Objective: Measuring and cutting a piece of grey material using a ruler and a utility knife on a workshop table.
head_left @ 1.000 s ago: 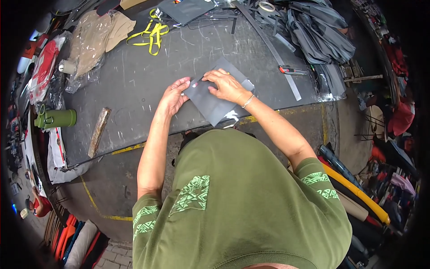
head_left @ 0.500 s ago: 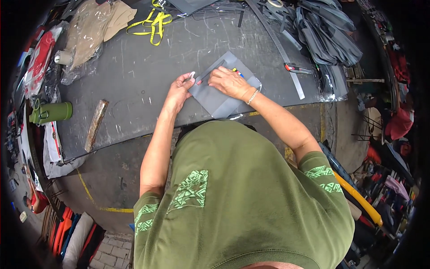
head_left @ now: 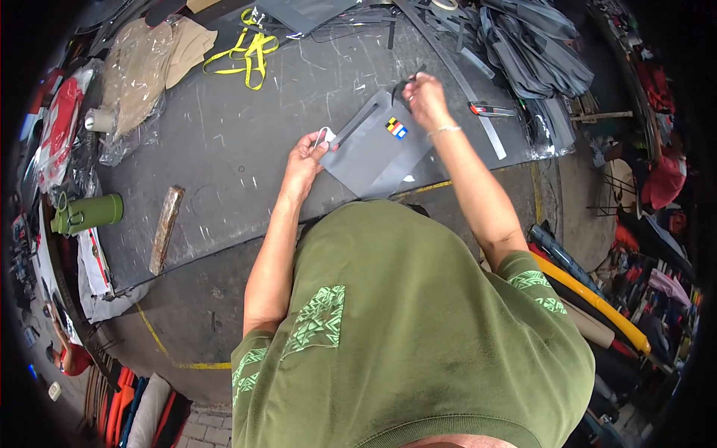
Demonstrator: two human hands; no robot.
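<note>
A flat grey fabric piece lies tilted on the dark table in front of me. It bears a small patch of several bright colours and a dark band along its upper left edge. At its left corner, my left hand is closed on a small white loop-shaped thing, whose kind I cannot make out. Past the far right corner, my right hand is raised with its fingers pinched on a thin dark strip. Whether the strip still joins the fabric cannot be told.
A red cutter knife and a long metal ruler lie to the right, near stacked grey pieces. A yellow tape measure lies far left of centre. Left are a worn bar and a green bottle.
My right hand has moved up and to the right, off the grey fabric, with the dark strip now showing in its fingers. The coloured patch is uncovered. My left hand stays at the corner.
</note>
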